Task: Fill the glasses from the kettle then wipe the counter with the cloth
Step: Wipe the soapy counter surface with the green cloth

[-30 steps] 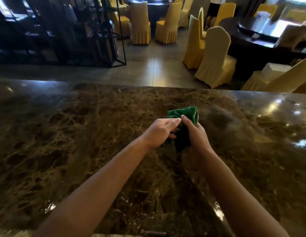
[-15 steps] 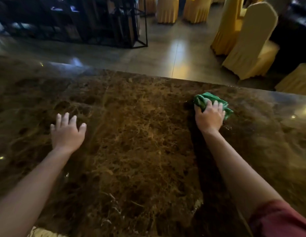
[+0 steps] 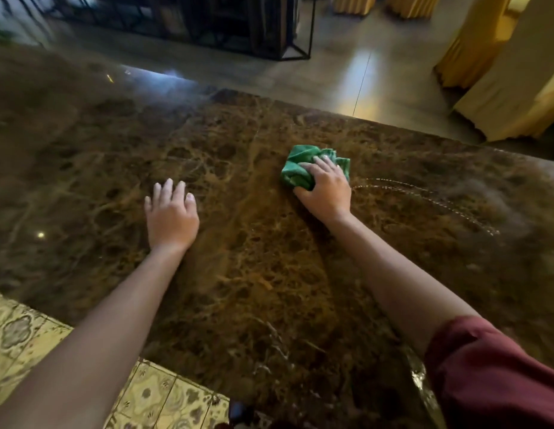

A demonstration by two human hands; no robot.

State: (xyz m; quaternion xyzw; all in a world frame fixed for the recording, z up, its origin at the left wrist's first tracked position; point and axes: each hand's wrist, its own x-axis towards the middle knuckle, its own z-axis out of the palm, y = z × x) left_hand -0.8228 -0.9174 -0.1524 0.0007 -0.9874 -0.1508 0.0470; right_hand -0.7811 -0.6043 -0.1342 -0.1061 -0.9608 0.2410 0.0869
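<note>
A crumpled green cloth (image 3: 300,167) lies on the dark brown marble counter (image 3: 254,274), a little right of centre. My right hand (image 3: 327,188) is on top of it, fingers curled over the bunched fabric and pressing it down. My left hand (image 3: 170,213) rests flat on the counter to the left of the cloth, fingers straight and holding nothing. A thin arc of water droplets (image 3: 430,196) trails to the right of the cloth. No kettle or glasses are in view.
The counter's far edge meets a shiny grey floor (image 3: 347,78). A black metal rack (image 3: 238,26) stands at the back, and yellow-covered chairs (image 3: 502,72) stand at the back right. Patterned floor tiles (image 3: 37,335) show beyond the near left edge.
One second ago both hands held the cloth above the counter. My right hand then pressed it onto the marble and has slid it leftward. My left hand went flat on the counter.
</note>
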